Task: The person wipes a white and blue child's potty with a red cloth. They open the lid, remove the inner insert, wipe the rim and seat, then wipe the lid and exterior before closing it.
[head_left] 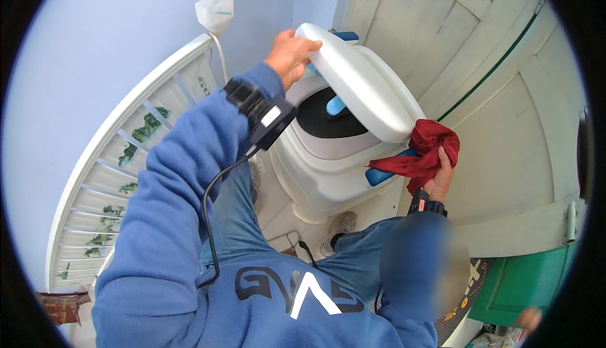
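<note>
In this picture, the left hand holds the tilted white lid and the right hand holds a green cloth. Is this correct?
Not quite: the cloth is red, not green, as the head view shows. The left hand does hold the tilted white lid, and the right hand the cloth.

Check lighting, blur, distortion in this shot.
Head view: fisheye bends the white slatted panel and leaves black corners; a heavy blur patch hides part of the right sleeve; light looks soft and fairly even; the red cloth shows folds.
</note>
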The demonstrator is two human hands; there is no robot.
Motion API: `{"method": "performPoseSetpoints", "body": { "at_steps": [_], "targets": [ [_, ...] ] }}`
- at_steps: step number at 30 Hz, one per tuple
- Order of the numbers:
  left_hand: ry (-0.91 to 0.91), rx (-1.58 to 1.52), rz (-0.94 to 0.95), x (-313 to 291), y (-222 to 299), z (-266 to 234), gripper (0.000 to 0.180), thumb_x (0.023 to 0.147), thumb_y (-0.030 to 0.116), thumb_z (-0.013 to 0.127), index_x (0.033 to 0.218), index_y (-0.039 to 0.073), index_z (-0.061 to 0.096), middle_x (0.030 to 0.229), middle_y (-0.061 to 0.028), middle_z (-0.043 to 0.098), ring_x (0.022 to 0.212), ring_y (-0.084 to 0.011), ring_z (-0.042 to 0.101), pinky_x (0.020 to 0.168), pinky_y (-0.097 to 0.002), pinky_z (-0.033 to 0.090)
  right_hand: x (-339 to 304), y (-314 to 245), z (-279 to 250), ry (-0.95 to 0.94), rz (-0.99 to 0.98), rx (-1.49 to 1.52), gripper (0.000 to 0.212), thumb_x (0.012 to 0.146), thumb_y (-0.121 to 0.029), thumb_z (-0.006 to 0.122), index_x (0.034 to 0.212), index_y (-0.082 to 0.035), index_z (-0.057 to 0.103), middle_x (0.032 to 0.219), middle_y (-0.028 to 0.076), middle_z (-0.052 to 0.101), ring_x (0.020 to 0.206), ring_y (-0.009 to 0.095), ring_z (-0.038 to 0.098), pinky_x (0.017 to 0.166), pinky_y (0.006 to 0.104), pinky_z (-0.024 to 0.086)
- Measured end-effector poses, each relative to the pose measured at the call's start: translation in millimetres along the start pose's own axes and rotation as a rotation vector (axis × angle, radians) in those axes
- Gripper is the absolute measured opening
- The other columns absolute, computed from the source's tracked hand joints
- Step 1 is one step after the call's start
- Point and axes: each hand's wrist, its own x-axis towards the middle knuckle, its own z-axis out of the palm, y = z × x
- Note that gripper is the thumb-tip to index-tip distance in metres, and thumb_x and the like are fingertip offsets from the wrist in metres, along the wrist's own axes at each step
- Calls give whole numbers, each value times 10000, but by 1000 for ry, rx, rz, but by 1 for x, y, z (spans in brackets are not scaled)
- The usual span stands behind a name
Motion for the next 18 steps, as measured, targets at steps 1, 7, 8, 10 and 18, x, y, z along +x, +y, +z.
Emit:
{"method": "performPoseSetpoints", "body": {
  "at_steps": [1, 7, 8, 10, 18],
  "targets": [
    [-33, -6, -5, -5, -7, -11, 521, 887, -33, 687, 1321, -140, 420, 1294, -261, 523, 1180, -325, 600, 953, -375, 577, 0, 0, 1, -5, 10, 10, 444, 921, -39, 647, 1345, -3, 521, 1303, 162, 618, 1169, 320, 626, 1042, 468, 508],
    [60, -128, -298, -59, -78, -80, 545, 948, 233, 689, 1368, -47, 481, 1290, -159, 554, 1176, -264, 538, 951, -408, 457, -2, 0, 4, -45, -32, 10, 446, 902, -17, 662, 1328, 3, 533, 1283, 158, 627, 1153, 313, 633, 1023, 458, 522],
    [77, -46, -343, -66, -90, -83, 571, 946, 255, 694, 1380, -43, 474, 1310, -161, 542, 1207, -271, 512, 971, -439, 434, -3, 0, 4, 1, -37, -24, 438, 912, -36, 664, 1330, -7, 537, 1287, 148, 630, 1158, 303, 630, 1027, 450, 519],
    [138, 103, -452, -80, -105, -86, 623, 940, 300, 704, 1405, -36, 461, 1350, -164, 518, 1267, -286, 460, 1011, -499, 390, -3, 0, 5, 18, -26, -34, 424, 931, -73, 668, 1334, -27, 544, 1295, 128, 635, 1167, 283, 625, 1034, 434, 511],
    [112, -34, -585, -98, -118, -61, 631, 999, 340, 597, 1516, 69, 359, 1537, -155, 361, 1372, -324, 352, 1043, -617, 347, -2, 0, 6, 31, -39, -49, 420, 902, -8, 660, 1307, 2, 548, 1267, 156, 631, 1141, 317, 634, 1010, 459, 532]
  ]
}}
